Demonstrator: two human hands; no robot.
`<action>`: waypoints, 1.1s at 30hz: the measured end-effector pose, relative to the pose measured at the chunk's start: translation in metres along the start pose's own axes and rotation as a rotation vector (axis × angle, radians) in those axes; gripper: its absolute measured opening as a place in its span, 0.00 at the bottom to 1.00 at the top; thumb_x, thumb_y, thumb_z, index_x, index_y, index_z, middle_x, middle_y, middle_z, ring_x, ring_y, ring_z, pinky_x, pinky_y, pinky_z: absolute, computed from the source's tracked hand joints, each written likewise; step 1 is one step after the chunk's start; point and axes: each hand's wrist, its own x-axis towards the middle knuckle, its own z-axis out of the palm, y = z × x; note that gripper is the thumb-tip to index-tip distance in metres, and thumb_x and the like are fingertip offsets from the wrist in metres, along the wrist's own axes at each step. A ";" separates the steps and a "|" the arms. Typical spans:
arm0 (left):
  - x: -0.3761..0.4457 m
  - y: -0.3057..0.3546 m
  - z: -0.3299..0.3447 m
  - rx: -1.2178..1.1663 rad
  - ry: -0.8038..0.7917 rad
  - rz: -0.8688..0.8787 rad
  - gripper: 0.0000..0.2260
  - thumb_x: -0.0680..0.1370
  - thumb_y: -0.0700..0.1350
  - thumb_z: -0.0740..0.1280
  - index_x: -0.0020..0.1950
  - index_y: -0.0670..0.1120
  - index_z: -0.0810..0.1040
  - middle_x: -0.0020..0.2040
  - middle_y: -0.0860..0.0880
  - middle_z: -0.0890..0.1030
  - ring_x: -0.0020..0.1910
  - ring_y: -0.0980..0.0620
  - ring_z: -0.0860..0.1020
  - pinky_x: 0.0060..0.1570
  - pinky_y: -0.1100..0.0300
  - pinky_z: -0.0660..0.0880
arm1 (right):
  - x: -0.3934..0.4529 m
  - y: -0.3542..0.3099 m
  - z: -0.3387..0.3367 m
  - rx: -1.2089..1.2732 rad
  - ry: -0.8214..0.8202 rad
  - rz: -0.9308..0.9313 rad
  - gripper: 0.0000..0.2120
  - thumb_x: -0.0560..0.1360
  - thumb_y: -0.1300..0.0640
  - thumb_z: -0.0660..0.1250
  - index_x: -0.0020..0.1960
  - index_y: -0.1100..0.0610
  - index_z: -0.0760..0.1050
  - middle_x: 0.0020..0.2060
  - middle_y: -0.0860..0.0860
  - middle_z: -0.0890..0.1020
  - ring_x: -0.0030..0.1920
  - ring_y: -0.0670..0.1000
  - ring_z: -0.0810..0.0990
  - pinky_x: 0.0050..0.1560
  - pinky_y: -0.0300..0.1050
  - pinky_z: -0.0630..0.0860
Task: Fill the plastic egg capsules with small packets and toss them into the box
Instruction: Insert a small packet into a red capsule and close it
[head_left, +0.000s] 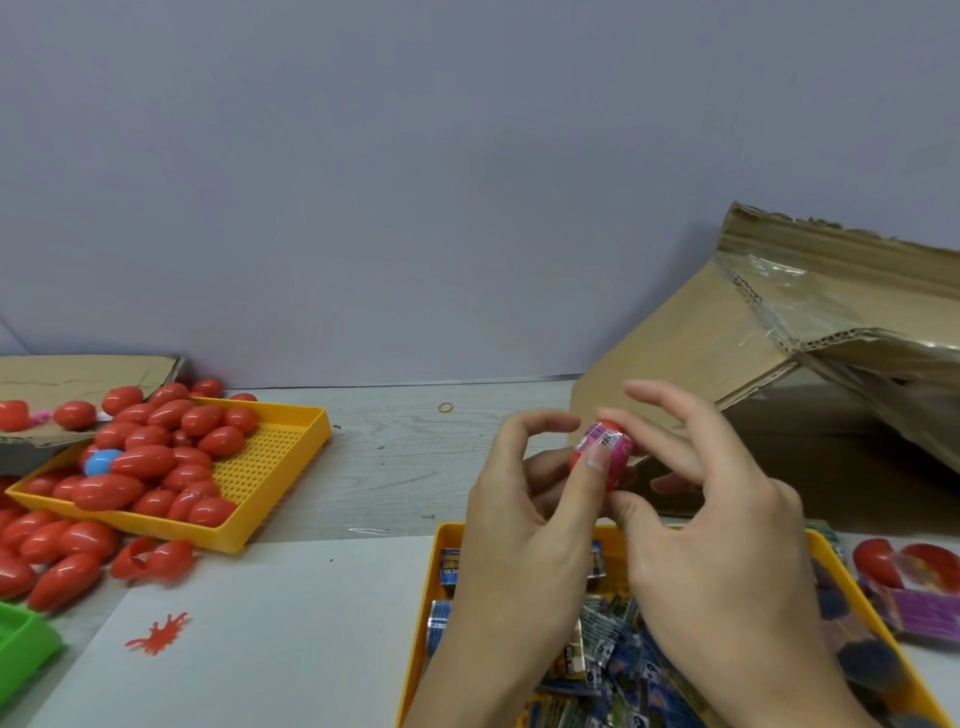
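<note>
A red egg capsule half sits between my two hands, with a pink packet sticking out of its open top. My left hand grips the capsule from the left, thumb pressed on the packet. My right hand touches it from the right, fingers spread. Beneath my hands a yellow tray holds several small blue packets. A brown cardboard box lies tipped on its side at the right, its opening toward me.
At the left a second yellow tray holds several red capsules and one blue one; more red ones lie loose around it. A green tray is at the far left, purple packets and red halves at the right.
</note>
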 end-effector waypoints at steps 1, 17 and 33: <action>0.000 0.000 0.000 -0.002 -0.002 0.009 0.09 0.77 0.47 0.67 0.55 0.47 0.76 0.46 0.46 0.87 0.46 0.49 0.86 0.46 0.57 0.82 | 0.000 0.001 0.000 0.008 0.000 0.004 0.36 0.67 0.70 0.76 0.64 0.39 0.72 0.53 0.33 0.82 0.56 0.20 0.68 0.47 0.14 0.62; 0.000 0.004 -0.006 0.134 0.080 0.083 0.11 0.73 0.46 0.73 0.55 0.54 0.82 0.48 0.51 0.85 0.47 0.54 0.85 0.45 0.56 0.83 | 0.010 0.005 -0.011 0.476 -0.095 0.179 0.13 0.70 0.50 0.71 0.54 0.44 0.80 0.48 0.42 0.85 0.52 0.42 0.83 0.44 0.31 0.78; 0.003 -0.001 -0.009 0.074 0.024 0.086 0.08 0.70 0.47 0.72 0.48 0.53 0.84 0.43 0.53 0.87 0.43 0.54 0.86 0.43 0.65 0.80 | 0.014 0.008 -0.009 0.573 -0.074 0.270 0.14 0.62 0.43 0.72 0.46 0.43 0.84 0.42 0.47 0.87 0.44 0.47 0.86 0.41 0.34 0.80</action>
